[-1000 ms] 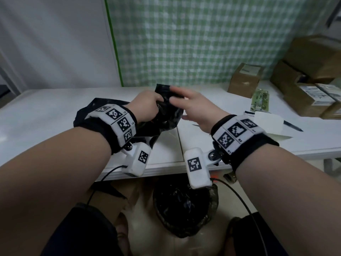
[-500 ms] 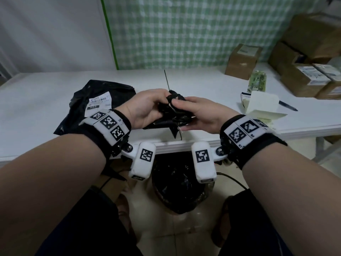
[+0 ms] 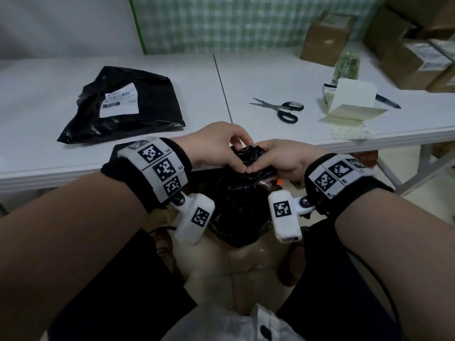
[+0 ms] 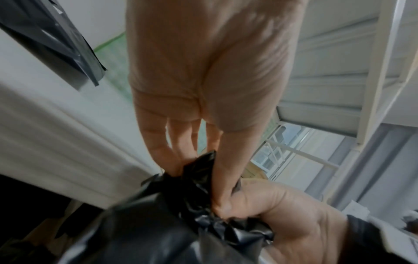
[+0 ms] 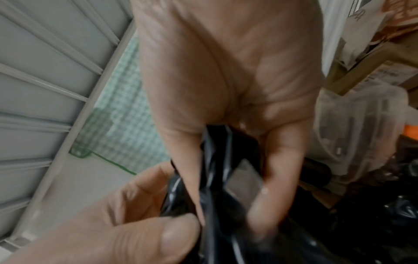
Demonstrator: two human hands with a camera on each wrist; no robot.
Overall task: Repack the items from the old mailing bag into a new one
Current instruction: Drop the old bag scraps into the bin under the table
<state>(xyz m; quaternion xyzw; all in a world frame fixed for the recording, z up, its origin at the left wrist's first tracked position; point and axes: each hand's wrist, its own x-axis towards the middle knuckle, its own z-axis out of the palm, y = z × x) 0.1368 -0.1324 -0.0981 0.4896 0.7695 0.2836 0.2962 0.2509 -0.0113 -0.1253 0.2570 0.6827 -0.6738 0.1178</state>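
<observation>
So, both hands balling up the old bag

We've got the left hand (image 3: pixel 216 143) and right hand (image 3: pixel 283 157) clenched around a crumpled black mailing bag (image 3: pixel 248 156), held just off the near edge of the white table (image 3: pixel 270 77). Another black mailer (image 3: pixel 123 104) with a label lies flat on the table, left of the scissors (image 3: pixel 280 108).

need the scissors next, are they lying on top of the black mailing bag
No, the scissors lie on the bare white table, well right of the black mailing bag.
</observation>
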